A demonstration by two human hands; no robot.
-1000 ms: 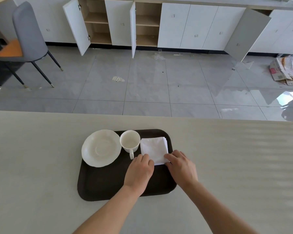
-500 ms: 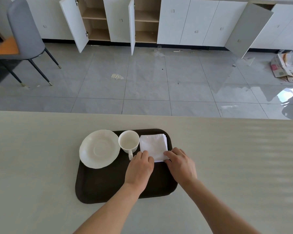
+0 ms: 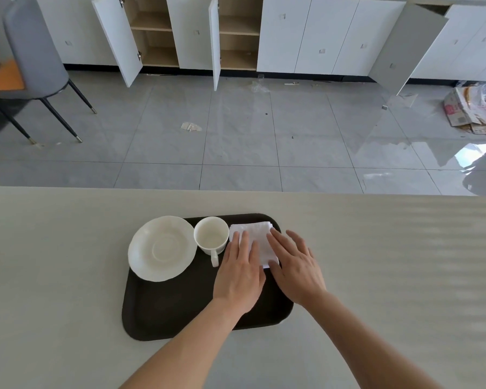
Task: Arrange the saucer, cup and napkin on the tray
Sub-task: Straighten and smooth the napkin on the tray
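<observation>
A dark brown tray lies on the pale table. Its far left corner holds a white saucer that overhangs the tray's left rim. An empty white cup stands upright just right of the saucer, handle toward me. A folded white napkin lies in the far right corner. My left hand rests flat with its fingers spread over the napkin's left part. My right hand lies flat over the napkin's right edge. Both hands hide the napkin's near side.
The pale table stretches wide on both sides of the tray. Beyond its far edge lies a grey tiled floor with white cabinets, some doors open. A grey chair stands far left and cardboard litter far right.
Both hands have slid forward from the napkin's near edge onto its top, fingers now flattened and spread. Saucer, cup and tray have kept their places.
</observation>
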